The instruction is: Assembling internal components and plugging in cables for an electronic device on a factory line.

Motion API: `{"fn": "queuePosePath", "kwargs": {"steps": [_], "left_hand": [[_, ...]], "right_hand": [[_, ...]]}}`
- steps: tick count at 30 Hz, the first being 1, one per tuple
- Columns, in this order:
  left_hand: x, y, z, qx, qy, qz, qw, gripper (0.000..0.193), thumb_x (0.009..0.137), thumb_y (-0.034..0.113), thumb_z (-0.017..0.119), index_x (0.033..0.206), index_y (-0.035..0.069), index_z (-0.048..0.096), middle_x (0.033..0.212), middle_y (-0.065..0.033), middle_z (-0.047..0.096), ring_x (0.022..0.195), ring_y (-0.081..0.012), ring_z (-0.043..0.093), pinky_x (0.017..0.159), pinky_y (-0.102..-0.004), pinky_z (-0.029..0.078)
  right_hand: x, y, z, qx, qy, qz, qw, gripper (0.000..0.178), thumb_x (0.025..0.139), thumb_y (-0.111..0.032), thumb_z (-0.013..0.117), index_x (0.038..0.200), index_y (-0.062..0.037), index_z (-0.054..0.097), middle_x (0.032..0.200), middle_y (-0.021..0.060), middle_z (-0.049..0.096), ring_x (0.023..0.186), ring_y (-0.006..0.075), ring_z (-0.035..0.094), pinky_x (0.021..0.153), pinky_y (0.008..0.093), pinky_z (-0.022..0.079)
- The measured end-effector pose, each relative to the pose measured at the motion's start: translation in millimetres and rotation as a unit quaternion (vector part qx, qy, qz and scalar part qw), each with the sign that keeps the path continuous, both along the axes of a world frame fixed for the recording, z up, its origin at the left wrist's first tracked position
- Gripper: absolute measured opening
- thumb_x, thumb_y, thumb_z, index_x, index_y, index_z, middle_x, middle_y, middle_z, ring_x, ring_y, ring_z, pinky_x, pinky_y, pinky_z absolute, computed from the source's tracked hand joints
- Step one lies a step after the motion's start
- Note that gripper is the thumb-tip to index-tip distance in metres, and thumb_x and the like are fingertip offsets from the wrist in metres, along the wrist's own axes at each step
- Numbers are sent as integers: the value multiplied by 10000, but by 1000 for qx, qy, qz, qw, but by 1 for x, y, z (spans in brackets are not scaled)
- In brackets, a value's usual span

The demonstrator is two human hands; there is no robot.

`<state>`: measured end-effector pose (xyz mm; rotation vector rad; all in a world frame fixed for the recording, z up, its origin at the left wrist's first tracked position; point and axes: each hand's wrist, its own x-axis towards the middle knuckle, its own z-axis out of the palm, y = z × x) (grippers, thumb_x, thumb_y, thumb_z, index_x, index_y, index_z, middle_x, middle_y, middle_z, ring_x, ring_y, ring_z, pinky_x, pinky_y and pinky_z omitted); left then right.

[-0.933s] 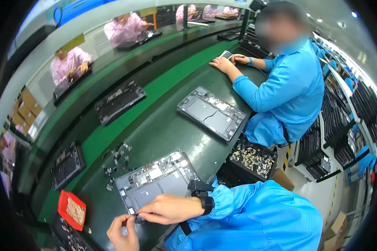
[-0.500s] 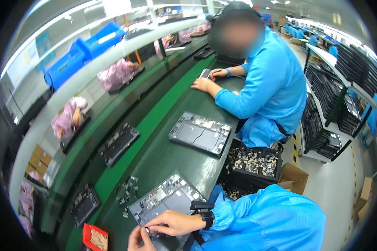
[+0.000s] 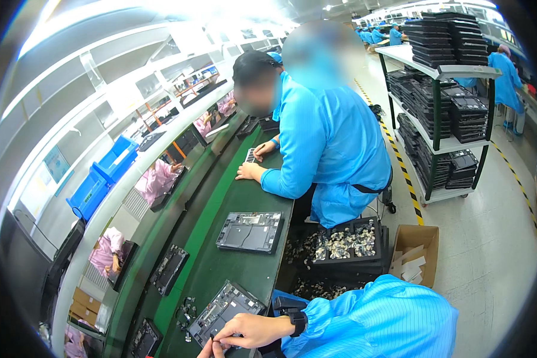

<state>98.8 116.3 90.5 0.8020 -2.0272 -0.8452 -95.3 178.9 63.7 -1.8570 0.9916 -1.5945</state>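
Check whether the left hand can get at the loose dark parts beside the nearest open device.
Probably yes: the loose dark parts lie near the left hand with nothing seen standing between, though that hand seems busy with a small dark piece.

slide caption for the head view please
Right hand and left hand close together at an opened flat device on a green workbench

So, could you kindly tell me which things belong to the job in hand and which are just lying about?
Seemingly in the job:
- small dark piece, at the fingers of the left hand and right hand
- opened device beside them

Seemingly just lying about:
- farther opened device
- cardboard box
- cart
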Motion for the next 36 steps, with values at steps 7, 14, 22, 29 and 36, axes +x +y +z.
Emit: {"fn": "queuePosePath", "kwargs": {"steps": [7,14,22,29,36], "left_hand": [[13,28,9,-77,-26,-9,997,190,971,9,713,1116,-112,737,955,-174,773,823,-158,715,739,-285,598],[12,1,-6,-244,-45,37,968,128,744,59,808,871,57,792,839,-101,774,663,-230,710,599,-330,546],[88,-117,-12,-114,-8,376,919,134,849,94,735,945,2,753,839,-151,758,732,-283,743,686,-354,567],[85,-141,-32,-168,-4,332,928,272,838,83,801,1102,41,755,1014,-123,753,989,-310,706,905,-411,528],[47,-126,-67,-132,-60,152,978,248,820,126,815,1063,82,797,1116,-41,771,943,-224,720,735,-335,495]], "right_hand": [[12,15,-6,-55,36,-24,998,182,968,-105,605,1025,29,714,887,194,743,843,361,730,747,415,559],[8,2,2,-16,73,-33,997,133,893,-35,716,1022,-19,743,996,173,757,911,364,730,807,449,583],[23,-50,-11,307,-43,48,950,279,1032,19,560,1259,-15,719,929,59,733,698,59,548,627,216,469],[34,-127,-24,378,-91,23,921,261,1059,-67,584,1270,67,660,1010,108,763,758,103,679,627,232,526],[48,-162,-27,366,40,67,927,226,1023,-23,601,1208,30,720,964,123,781,794,140,738,678,269,576]]}}
